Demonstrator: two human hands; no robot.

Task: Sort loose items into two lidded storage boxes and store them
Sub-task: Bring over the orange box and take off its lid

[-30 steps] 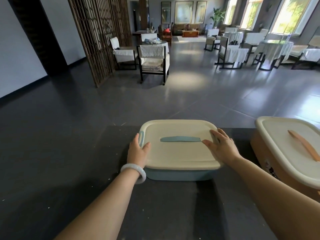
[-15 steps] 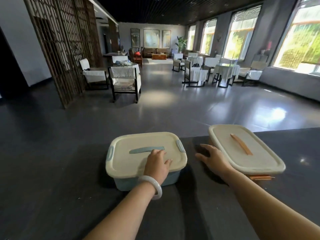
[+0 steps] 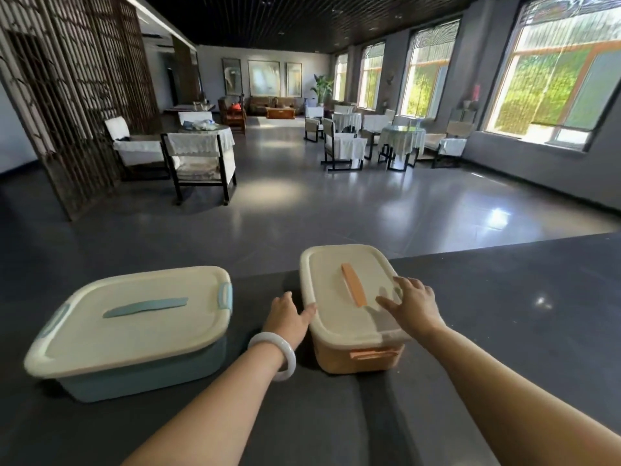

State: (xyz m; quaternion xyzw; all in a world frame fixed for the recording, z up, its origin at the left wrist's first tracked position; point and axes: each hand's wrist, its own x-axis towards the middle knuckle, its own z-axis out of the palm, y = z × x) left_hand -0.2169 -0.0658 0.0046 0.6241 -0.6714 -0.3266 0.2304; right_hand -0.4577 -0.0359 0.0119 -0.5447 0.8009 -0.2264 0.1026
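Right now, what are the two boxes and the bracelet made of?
Blue box: looks like plastic, smooth and matte, with moulded rounded corners and a cream lid.
Orange box: probably the same plastic; its lid shows a soft sheen.
Bracelet: a thick, milky white ring with a glossy look, maybe jade, glass or resin; the picture cannot settle which.

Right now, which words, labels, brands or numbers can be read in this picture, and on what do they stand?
None can be read.
The blue box and the orange box show no print.
The framed pictures on the far wall are too blurred to tell.
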